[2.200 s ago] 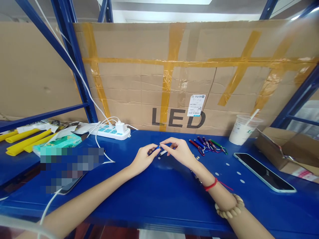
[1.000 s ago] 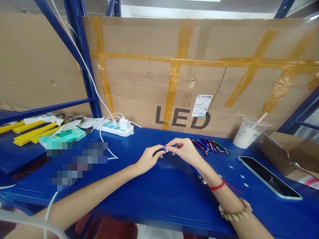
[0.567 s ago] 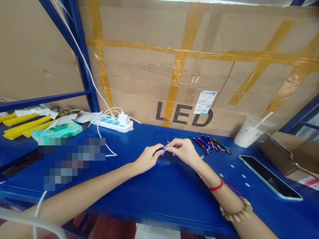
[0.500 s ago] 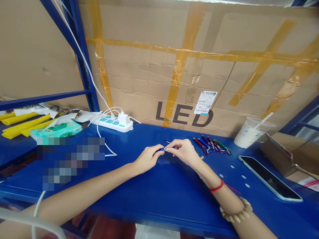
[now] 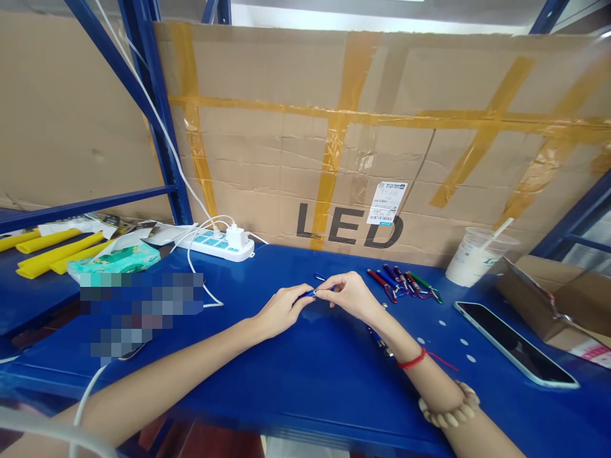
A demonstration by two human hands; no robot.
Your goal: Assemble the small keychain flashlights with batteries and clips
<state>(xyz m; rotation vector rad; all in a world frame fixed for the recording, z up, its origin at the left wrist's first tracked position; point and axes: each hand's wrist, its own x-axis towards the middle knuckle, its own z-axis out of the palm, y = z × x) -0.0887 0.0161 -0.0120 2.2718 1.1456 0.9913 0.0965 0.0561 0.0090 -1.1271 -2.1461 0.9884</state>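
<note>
Between my two hands is a slim blue tube (image 5: pixel 307 294), small and partly covered by fingers. My left hand (image 5: pixel 282 312) is closed, pinching the tube between thumb and fingertips. The thumb and forefinger of my right hand (image 5: pixel 351 296) pinch the tube's right end, where a small light-coloured tip shows. Just behind my fingers lies a blue carabiner clip (image 5: pixel 319 277); whether it belongs to the held tube I cannot tell. Below my right wrist, a dark tube with a metal end (image 5: pixel 380 343) lies partly hidden by the forearm.
Several coloured metal tubes with carabiner clips (image 5: pixel 403 282) lie right of my hands. Farther right are a drink cup (image 5: pixel 477 261), a phone (image 5: pixel 515 343) and an open cardboard box (image 5: pixel 548 292). A power strip (image 5: pixel 229 250) stands back left, near yellow tubes (image 5: pixel 62 253) and a green packet (image 5: pixel 117 259).
The head view has tilted up a little. Both hands stay pinched on the blue tube in nearly the same place. More of the dark tube by my right forearm now shows.
</note>
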